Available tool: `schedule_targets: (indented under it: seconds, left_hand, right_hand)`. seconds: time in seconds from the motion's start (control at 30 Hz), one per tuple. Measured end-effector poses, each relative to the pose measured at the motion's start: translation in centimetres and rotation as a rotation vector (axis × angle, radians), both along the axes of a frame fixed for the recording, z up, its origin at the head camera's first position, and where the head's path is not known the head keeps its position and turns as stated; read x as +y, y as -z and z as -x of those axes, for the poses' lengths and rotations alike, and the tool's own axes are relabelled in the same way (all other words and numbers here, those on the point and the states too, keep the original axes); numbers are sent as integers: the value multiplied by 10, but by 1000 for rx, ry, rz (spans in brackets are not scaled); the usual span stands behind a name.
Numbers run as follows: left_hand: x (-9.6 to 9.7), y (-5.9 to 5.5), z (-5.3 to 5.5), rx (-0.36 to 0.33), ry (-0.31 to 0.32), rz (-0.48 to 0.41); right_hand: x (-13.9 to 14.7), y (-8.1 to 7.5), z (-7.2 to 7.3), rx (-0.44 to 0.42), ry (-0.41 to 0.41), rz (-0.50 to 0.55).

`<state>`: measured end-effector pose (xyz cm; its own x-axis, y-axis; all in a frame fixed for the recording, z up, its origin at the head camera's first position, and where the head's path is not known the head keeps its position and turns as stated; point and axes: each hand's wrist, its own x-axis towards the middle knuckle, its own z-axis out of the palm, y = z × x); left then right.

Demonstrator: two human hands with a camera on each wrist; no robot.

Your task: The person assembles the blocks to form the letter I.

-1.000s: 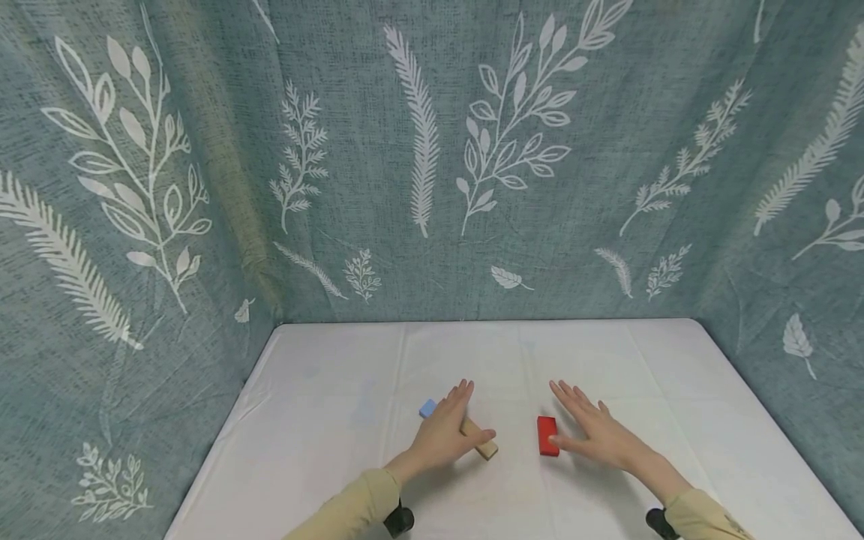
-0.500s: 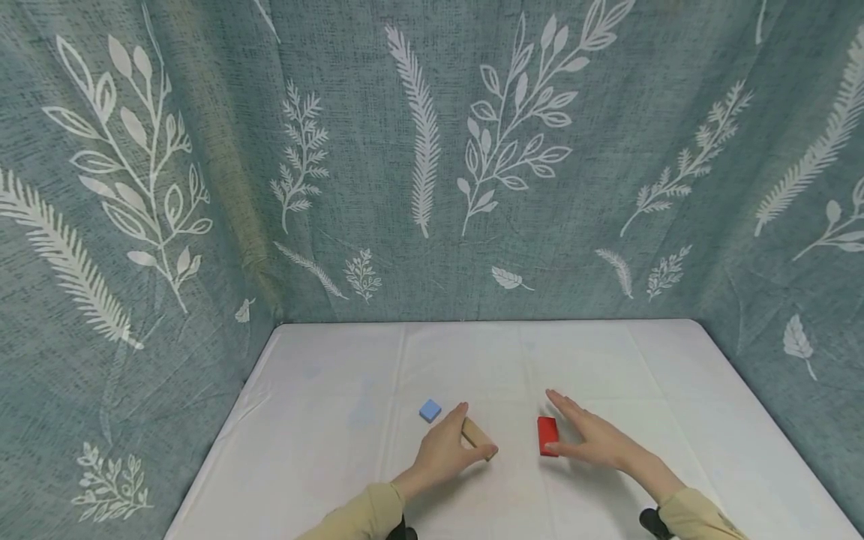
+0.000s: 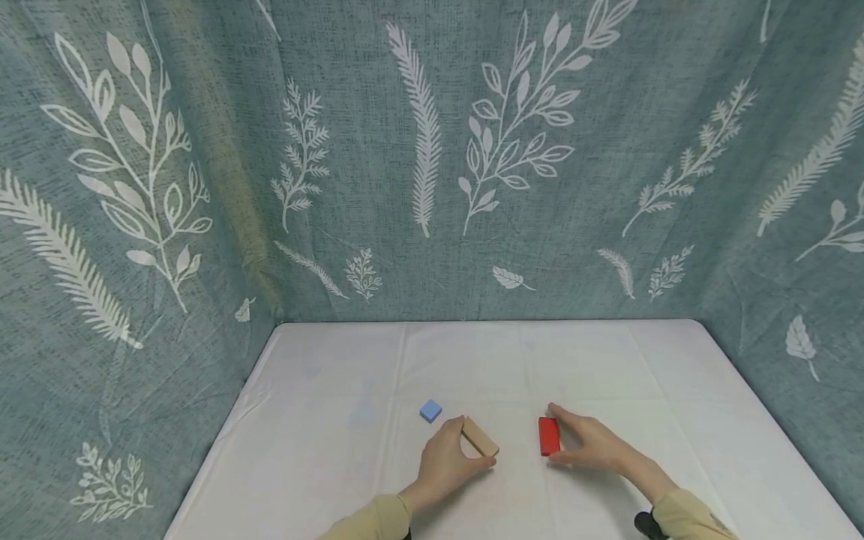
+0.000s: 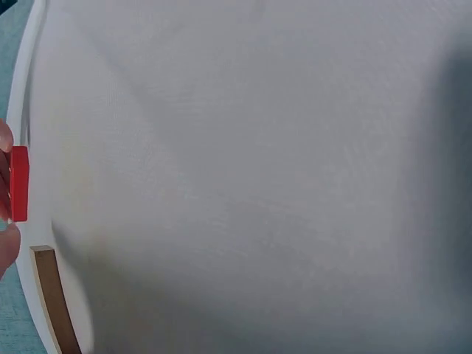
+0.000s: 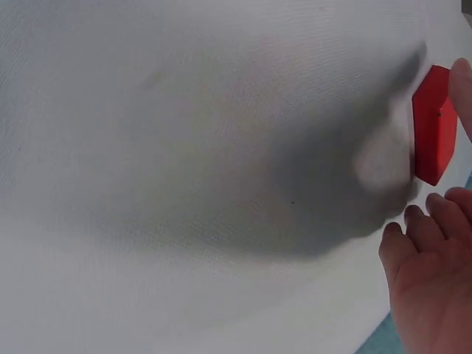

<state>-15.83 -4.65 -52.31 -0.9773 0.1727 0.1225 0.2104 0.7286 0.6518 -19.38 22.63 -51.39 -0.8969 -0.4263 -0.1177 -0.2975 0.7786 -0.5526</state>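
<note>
In the head view my left hand (image 3: 445,457) curves round a plain wooden block (image 3: 480,437), fingertips by its far end and thumb by its near end. That block (image 4: 56,299) is cut off by the lower left edge of the left wrist view, and no firm grip shows. My right hand (image 3: 594,442) spans a red block (image 3: 550,436), fingers beyond its far end and thumb at its near end. In the right wrist view a gap separates the curved fingers (image 5: 424,225) from the red block (image 5: 434,127), while the thumb overlaps its upper edge.
A small blue block (image 3: 430,410) lies on the white tabletop (image 3: 324,420), beyond and left of the wooden block. A blue-green curtain (image 3: 445,150) with white leaf prints closes off the back and both sides of the table.
Both hands have come lower, their fingers drawing in from spread to curved round the blocks. The left hand has shifted nearer, uncovering the blue and wooden blocks. The blocks lie where they were.
</note>
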Motion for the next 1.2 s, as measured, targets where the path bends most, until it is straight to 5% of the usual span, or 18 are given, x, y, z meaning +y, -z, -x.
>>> schedule_targets:
  seconds: [0.33,0.63,0.83,1.2]
  left_hand:
    - [3,4,1,35,-43,58]
    - [3,7,3,43,-68,81]
    - [-4,9,11,54,33,108]
    - [-22,-1,32,-68,254,118]
  right_hand:
    - [1,5,-3,47,-24,-16]
    - [-2,7,-4,16,32,-9]
    - [-2,6,-4,23,41,12]
    - [1,6,-3,45,14,40]
